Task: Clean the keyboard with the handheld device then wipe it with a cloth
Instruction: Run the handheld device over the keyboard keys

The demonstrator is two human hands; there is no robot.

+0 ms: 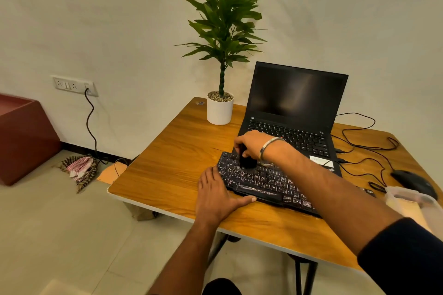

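A black keyboard (266, 183) with dusty white marks lies on the wooden table (172, 163) in front of an open laptop. My right hand (254, 145) grips a small black handheld device (247, 159) and holds it down on the keyboard's far left keys. My left hand (215, 194) lies flat on the table at the keyboard's left end, thumb along its front edge and fingers touching its side. A checked cloth (80, 169) lies crumpled on the floor to the left of the table.
A black laptop (294, 112) stands open behind the keyboard, a white potted plant (220, 109) to its left. Cables (366, 148) and a black mouse (412, 181) lie at the right. A clear plastic container (412, 201) sits at the right edge. A red box (24, 136) stands on the floor.
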